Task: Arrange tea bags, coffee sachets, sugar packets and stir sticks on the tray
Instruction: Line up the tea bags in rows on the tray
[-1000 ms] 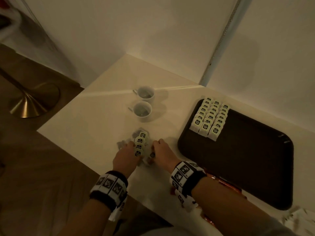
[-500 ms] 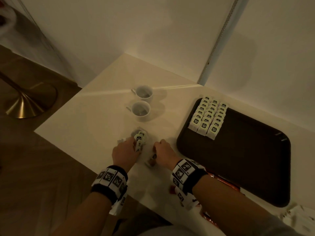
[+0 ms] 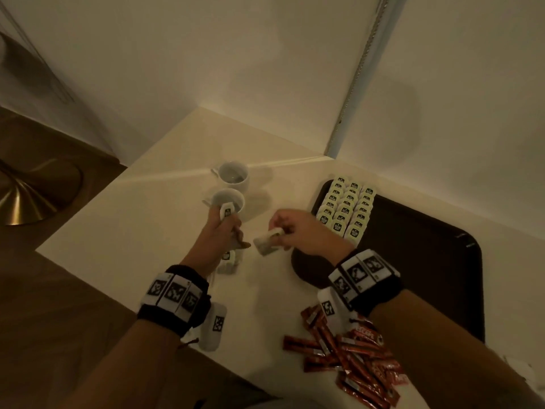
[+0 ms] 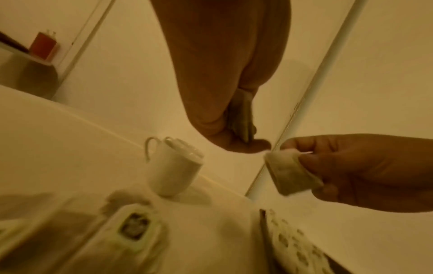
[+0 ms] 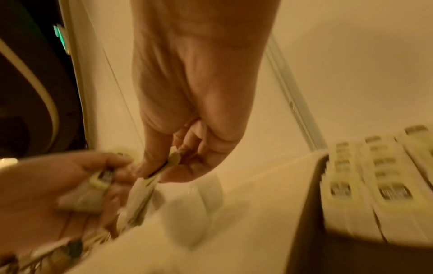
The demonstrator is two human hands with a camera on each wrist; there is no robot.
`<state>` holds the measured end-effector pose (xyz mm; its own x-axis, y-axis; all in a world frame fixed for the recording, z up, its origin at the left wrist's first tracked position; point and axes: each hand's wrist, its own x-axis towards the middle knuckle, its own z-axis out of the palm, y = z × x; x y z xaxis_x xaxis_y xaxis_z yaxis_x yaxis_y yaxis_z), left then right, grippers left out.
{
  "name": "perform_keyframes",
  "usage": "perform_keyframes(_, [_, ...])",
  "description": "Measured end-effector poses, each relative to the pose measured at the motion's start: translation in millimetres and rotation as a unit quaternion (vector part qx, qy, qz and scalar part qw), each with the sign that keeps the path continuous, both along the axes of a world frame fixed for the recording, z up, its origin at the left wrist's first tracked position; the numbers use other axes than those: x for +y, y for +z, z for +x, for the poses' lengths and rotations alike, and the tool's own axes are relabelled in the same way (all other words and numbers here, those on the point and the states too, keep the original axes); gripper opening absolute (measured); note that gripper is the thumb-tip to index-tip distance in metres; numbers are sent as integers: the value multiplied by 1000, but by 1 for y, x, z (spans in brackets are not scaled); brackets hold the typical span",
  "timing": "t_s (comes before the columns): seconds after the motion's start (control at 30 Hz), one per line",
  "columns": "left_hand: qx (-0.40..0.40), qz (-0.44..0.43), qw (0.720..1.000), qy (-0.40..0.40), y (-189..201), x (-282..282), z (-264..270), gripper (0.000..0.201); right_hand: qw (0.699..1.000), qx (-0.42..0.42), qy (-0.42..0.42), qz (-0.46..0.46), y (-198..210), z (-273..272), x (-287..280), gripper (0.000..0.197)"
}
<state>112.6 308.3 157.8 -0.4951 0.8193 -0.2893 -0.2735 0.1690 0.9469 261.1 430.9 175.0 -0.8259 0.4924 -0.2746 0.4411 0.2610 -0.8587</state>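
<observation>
Head view: the left hand (image 3: 219, 231) curls round a few tea bags (image 3: 227, 210) above the white table (image 3: 141, 231), just before the nearer cup (image 3: 228, 200), while the right hand (image 3: 298, 231) pinches one tea bag (image 3: 267, 242) close to the dark tray's (image 3: 413, 261) left edge, where three rows of tea bags (image 3: 345, 211) fill the far corner. Left wrist view: thumb and fingers (image 4: 311, 159) clamp that single bag (image 4: 290, 172) in open air. Right wrist view: blurred, it shows the pinch (image 5: 154, 166) beside the left hand's bundle (image 5: 103, 178).

tray (image 3: 436, 261): right edge cut off | coffee sachets (image 3: 351, 358): partly under right forearm
</observation>
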Motion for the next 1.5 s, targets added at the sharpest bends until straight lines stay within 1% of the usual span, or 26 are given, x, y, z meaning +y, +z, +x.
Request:
perform_keyframes(0.07, [-22,9,1000,-20,14,16,6,7,999,33,-16,3,28,3,16,20])
perform_keyframes(0.13, [-33,35,996,-72,26,30,13,14,998,46,-18,24,55,7,31,21])
perform_keyframes(0.2, [-1,60,991,-117,38,42,23,14,997,45,-16,61,78,12,44,19])
perform_keyframes(0.27, [27,75,988,-130,47,56,31,5,992,42,-12,116,97,17,54,17])
perform_keyframes(0.33, [24,88,989,-120,53,68,39,6,987,52,-19,151,111,22,61,17])
perform_keyframes(0.4, [-8,108,988,-113,58,77,48,10,983,71,-40,167,122,27,65,16])
perform_keyframes(0.5, [-71,142,979,-130,63,86,63,21,968,87,-61,228,135,32,66,14])
perform_keyframes(0.57, [-94,154,973,-145,65,91,72,22,962,90,-59,252,142,34,66,15])
perform_keyframes(0.7, [-151,178,960,-154,67,99,84,17,955,69,-52,283,153,38,66,13])
perform_keyframes(0.77, [-171,191,954,-153,67,101,86,14,955,73,-52,284,156,39,67,13])
perform_keyframes(0.9, [-181,201,951,-152,68,103,86,15,953,74,-60,288,160,42,69,13])
perform_keyframes(1.0, [-176,199,953,-145,69,103,86,14,954,91,-69,278,159,44,69,13])
perform_keyframes(1.1, [-149,192,962,-122,72,102,84,17,960,106,-80,247,156,47,70,12])
perform_keyframes(1.17, [-130,206,963,-117,74,101,80,24,966,114,-92,214,154,50,72,11])
perform_keyframes(1.27, [-98,243,958,-115,78,99,76,45,969,122,-104,187,153,53,72,16])
perform_keyframes(1.3, [-83,248,959,-113,79,99,76,46,970,124,-106,180,153,53,71,16])
perform_keyframes(1.4, [-41,234,967,-93,80,101,81,23,967,130,-116,184,157,52,69,12])
perform_keyframes(1.5, [-67,216,971,-78,79,100,85,11,964,138,-122,194,160,51,67,4])
